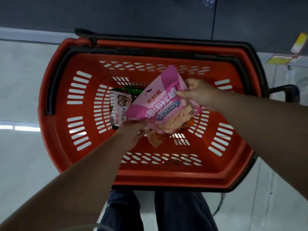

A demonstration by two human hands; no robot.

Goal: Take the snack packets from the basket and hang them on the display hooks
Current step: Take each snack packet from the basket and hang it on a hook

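Pink snack packet point(160, 104) between both hands

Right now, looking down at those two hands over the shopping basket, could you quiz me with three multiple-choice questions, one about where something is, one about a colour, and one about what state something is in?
1. Where is the white packet lying?
A. On the floor beside the basket
B. Inside the basket, on its bottom
C. On a display hook

2. What colour is the basket?
A. Blue
B. Yellow
C. Red-orange

3. How is the pink Squashies packet held?
A. By both hands, lifted above the basket bottom
B. By nobody, lying flat on the floor
C. By one hand only, far outside the basket

Answers: 1 B, it rests against the slotted bottom, partly under the pink packet. 2 C, its walls and rim are red-orange with a black handle. 3 A, the left hand grips its near edge and the right hand pinches the far side.
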